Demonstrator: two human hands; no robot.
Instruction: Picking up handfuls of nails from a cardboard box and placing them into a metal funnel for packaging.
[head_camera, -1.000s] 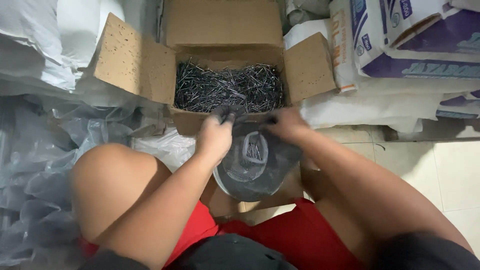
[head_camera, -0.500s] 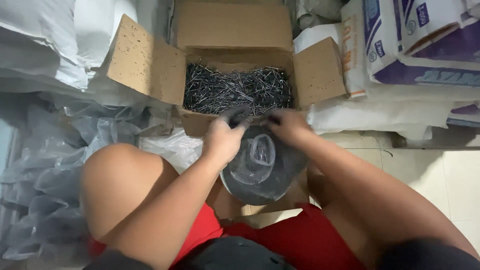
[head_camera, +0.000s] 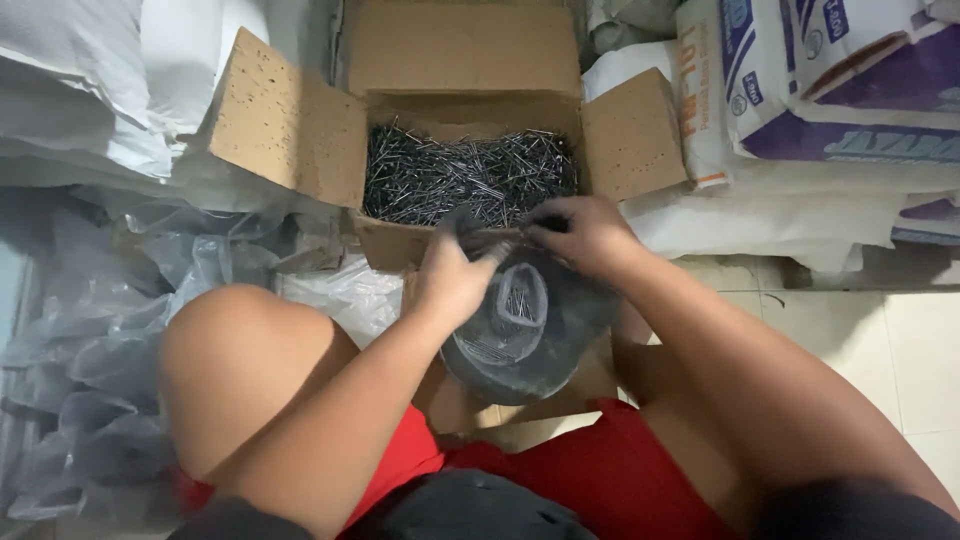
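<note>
An open cardboard box (head_camera: 285, 130) full of dark metal nails (head_camera: 470, 178) stands in front of me. Just below its near wall hangs a black plastic bag (head_camera: 530, 330) with some nails inside. My left hand (head_camera: 455, 280) pinches the bag's top edge on the left. At the rim's right side, my right hand (head_camera: 580, 232) grips the same edge. Both hands hold the bag's mouth together close to the box's near edge.
White sacks (head_camera: 80, 80) lie at the back left, and printed white and purple sacks (head_camera: 830, 90) are stacked at the right. Crumpled clear plastic (head_camera: 90, 340) covers the floor at the left. Pale floor tiles (head_camera: 880, 360) show at the right. My knees and red shorts (head_camera: 620, 470) fill the foreground.
The view has shifted slightly, so box and bag sit a little farther right. My hands have drawn the bag's rim closer together at the top.
</note>
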